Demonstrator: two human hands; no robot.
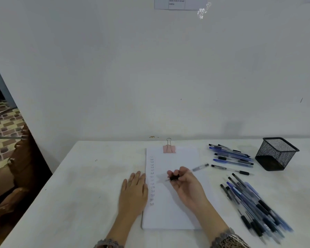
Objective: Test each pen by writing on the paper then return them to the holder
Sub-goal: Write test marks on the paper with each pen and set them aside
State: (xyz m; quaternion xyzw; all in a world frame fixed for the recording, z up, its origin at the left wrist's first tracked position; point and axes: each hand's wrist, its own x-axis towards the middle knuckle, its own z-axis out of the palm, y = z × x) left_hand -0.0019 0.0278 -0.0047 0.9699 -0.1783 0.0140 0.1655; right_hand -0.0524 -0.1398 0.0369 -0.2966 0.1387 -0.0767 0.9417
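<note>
While the left hand (132, 190) lies flat by the paper (172, 203), the right hand (184, 183) grips a pen (174, 178). The holder (276, 153) stands apart on the counter (79, 194).

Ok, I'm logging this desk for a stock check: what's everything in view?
table: one, white, against the wall.
paper pad: one, white, table centre, test marks down its left side.
binder clip: one, pink, pad's top edge.
mesh pen holder: one, black, far right, looks empty.
loose pens: several, blue and black, left of the holder.
pen pile: many, blue and black, near right.
wall notice: one, white, top edge.
left hand: flat, at the pad's left edge.
right hand: holds one clear pen over the pad.
</note>
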